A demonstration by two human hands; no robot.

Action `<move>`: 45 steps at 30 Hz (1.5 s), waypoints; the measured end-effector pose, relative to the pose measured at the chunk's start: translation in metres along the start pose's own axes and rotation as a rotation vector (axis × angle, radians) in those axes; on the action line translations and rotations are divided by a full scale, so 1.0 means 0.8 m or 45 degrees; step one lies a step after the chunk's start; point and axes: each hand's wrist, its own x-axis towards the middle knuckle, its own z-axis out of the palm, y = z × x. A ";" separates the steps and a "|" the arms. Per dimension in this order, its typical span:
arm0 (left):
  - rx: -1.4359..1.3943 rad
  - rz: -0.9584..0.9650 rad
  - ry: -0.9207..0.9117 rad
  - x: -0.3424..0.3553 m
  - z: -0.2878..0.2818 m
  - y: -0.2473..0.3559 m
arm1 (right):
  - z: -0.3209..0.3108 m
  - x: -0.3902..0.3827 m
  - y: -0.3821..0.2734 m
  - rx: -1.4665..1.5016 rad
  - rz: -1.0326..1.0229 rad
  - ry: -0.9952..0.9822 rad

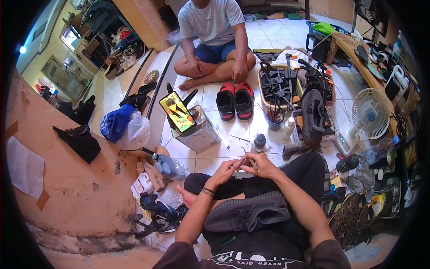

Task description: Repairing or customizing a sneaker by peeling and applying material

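My left hand and my right hand meet above my lap, fingertips pinched together. Both are closed. Something small and brownish shows by the right fingers, too small to name; whether the left fingers hold part of it is hidden. Below them a dark grey knit shoe lies on its side across my lap, its sole edge away from me and its opening toward the right. Its mate, a similar dark grey shoe, stands on the right near the baskets. Close to my belly a small green slender piece rests on my dark shirt.
A person sits cross-legged opposite, behind red-and-black shoes. A phone stands on a metal can. Beyond my right hand are a dark bottle, a white bottle, a tool-filled basket and a fan.
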 end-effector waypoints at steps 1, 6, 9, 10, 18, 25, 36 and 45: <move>0.007 -0.004 0.009 -0.001 0.000 -0.001 | -0.001 0.001 0.000 -0.031 0.009 -0.026; -0.062 -0.047 -0.017 -0.003 0.000 0.001 | -0.003 0.002 -0.006 -0.020 0.043 -0.057; -0.065 -0.084 -0.046 -0.003 -0.002 0.000 | -0.003 0.001 -0.005 -0.013 0.011 -0.061; -0.040 -0.085 -0.062 -0.002 -0.003 -0.001 | -0.004 0.001 -0.006 -0.022 0.021 -0.058; -0.008 -0.036 -0.032 -0.001 0.000 -0.002 | -0.004 0.000 -0.003 -0.069 0.007 -0.031; 0.003 -0.047 -0.021 -0.001 0.000 -0.005 | -0.003 0.001 -0.005 -0.086 0.009 -0.032; -0.026 -0.063 -0.033 -0.002 0.001 -0.005 | -0.004 0.001 -0.001 -0.110 -0.004 -0.060; -0.063 -0.068 -0.047 -0.001 0.001 -0.003 | -0.003 0.000 0.000 -0.073 -0.004 -0.056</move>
